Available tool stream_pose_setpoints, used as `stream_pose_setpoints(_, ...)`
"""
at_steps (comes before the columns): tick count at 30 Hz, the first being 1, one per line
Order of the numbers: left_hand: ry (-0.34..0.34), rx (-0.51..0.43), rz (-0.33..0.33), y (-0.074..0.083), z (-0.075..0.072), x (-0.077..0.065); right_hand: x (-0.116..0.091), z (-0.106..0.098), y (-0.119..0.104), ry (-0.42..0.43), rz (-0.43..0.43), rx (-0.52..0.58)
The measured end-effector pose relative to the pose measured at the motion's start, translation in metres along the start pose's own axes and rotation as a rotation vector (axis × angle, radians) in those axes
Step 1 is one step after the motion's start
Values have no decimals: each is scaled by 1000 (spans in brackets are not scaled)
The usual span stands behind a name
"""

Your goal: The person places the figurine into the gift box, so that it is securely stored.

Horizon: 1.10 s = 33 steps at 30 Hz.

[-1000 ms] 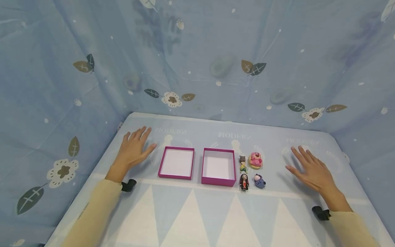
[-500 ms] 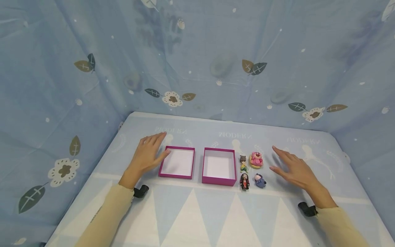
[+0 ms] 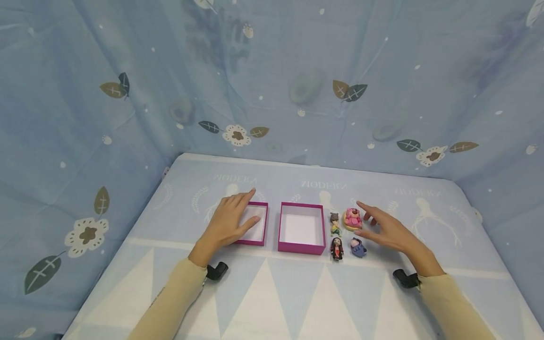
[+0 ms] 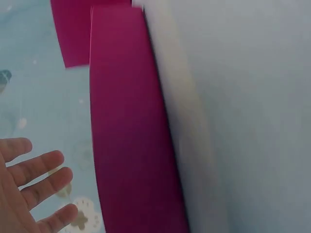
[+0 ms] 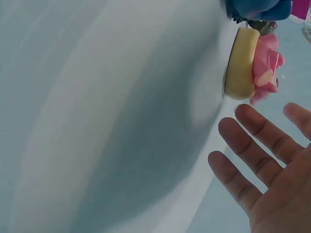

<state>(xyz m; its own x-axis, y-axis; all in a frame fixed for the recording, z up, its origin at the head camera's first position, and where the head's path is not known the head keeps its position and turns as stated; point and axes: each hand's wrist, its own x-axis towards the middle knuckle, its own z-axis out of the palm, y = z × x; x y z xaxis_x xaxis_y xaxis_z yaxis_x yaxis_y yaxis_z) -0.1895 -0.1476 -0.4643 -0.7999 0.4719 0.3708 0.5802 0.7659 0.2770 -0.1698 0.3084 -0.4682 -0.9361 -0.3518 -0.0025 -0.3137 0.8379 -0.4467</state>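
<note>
Over the left part of a shallow magenta-rimmed box lid (image 3: 266, 224) hovers my left hand (image 3: 228, 221), fingers spread, hiding part of it. Magenta cardboard sides (image 4: 129, 121) stand close to this hand in the left wrist view. My right hand (image 3: 390, 231) holds nothing; its fingertips reach to the right side of a pink bear figurine (image 3: 352, 218) on a yellow ring. Just in front of the bear lies a blue donkey figurine (image 3: 358, 248). A figurine in green and yellow (image 3: 335, 225) and a black-haired doll figurine (image 3: 336, 249) sit left of these.
A deeper magenta box (image 3: 301, 248) with a white inside stands between the lid and the figurines. Light blue patterned cloth (image 3: 280, 302) covers the table, and blue curtains (image 3: 272, 71) hang at the back and sides.
Both hands have moved inward: the left one rightward over the lid, the right one leftward to the pink bear. The lid, box and figurines have stayed in place.
</note>
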Motion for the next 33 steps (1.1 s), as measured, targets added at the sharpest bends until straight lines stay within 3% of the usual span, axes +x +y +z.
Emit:
stream_pose_setpoints(13, -102, -116, 46, 36, 23, 4, 12, 10, 1, -29, 20, 29)
stream_pose_setpoints(25, -182, -159, 31, 43, 31, 3, 17, 13, 5, -63, 33, 30)
stream_pose_setpoints(33, -153, -122, 99, 46, 37, 5, 19, 14, 6, -57, 52, 52)
